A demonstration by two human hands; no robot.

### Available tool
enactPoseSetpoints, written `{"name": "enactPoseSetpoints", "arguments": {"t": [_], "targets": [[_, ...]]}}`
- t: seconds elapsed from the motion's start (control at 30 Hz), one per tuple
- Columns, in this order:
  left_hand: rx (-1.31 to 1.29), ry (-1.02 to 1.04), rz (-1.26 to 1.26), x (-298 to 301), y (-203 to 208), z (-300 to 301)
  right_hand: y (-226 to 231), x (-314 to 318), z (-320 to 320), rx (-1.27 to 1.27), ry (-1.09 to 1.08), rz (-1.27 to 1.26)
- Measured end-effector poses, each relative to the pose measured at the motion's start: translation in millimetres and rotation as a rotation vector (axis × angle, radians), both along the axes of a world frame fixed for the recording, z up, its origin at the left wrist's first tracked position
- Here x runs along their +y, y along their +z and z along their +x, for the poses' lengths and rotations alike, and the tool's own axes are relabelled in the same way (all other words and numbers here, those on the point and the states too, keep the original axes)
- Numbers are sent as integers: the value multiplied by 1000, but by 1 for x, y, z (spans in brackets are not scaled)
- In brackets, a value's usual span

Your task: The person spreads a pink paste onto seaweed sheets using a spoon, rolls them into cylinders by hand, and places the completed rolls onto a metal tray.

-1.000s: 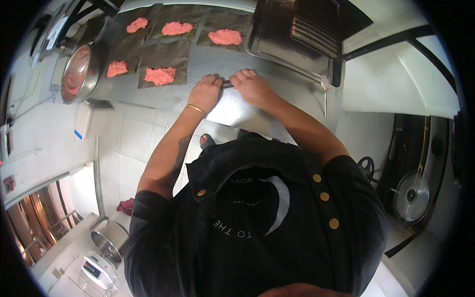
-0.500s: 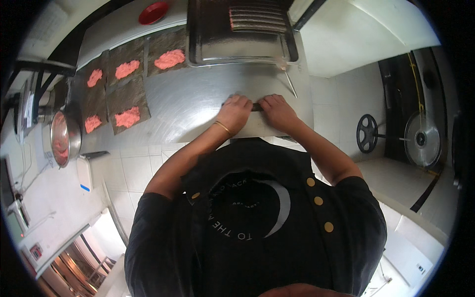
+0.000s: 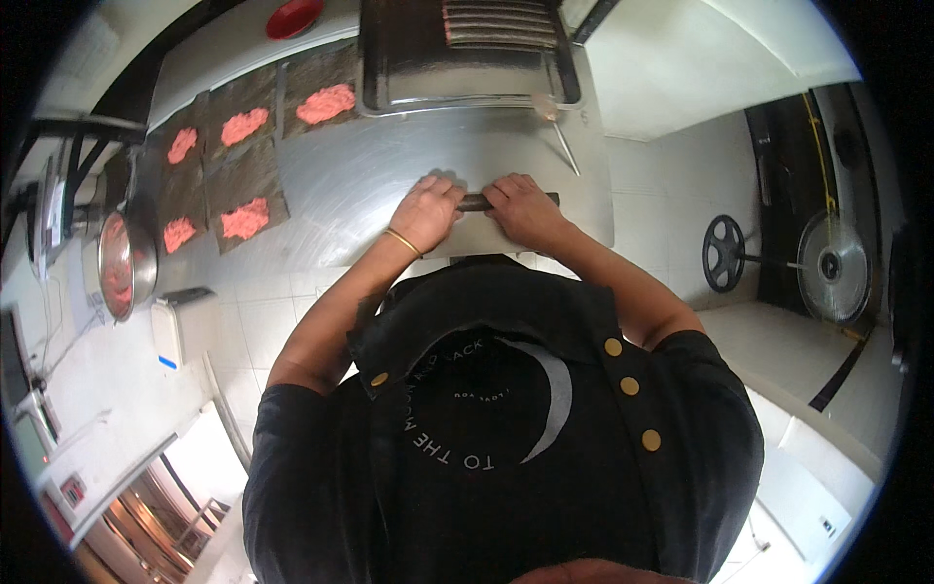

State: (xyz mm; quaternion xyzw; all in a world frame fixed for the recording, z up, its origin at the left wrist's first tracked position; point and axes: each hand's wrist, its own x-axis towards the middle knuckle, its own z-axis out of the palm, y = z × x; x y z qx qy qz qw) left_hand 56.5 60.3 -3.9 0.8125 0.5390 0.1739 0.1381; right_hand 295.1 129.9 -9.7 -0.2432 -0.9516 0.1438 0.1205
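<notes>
A dark seaweed roll (image 3: 474, 202) lies crosswise near the front edge of the steel table. My left hand (image 3: 428, 207) curls over its left part, and my right hand (image 3: 523, 208) is closed over it farther right. Between the hands a short stretch shows, and the right end sticks out beyond my right hand. The left end is hidden under my left fingers. Toward the left of the table, several dark seaweed sheets (image 3: 222, 180) lie flat, each bearing a lump of pink paste (image 3: 245, 220).
A black tray (image 3: 409, 101) at the back holds a row of finished rolls (image 3: 499, 23). A brush (image 3: 568, 151) rests by its right front corner. A red dish (image 3: 294, 18) stands farther back. At the left is a metal bowl (image 3: 144, 255) with pink paste.
My hands have shifted slightly left and moved a little apart. More of the roll now shows between them, and its right end has come into sight. The whole view has tilted slightly.
</notes>
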Motion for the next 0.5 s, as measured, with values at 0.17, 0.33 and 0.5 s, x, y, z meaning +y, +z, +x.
{"name": "enactPoseSetpoints", "arguments": {"t": [0.17,0.33,0.5], "targets": [[12,202,67,-51,3,-55,-5,-12,-75,60,169,-10],[2,341,-29,-104,13,-109,-2,-33,-129,34,330,-3],[16,358,2,-115,12,-118,8,-14,-89,-118,250,26]]}}
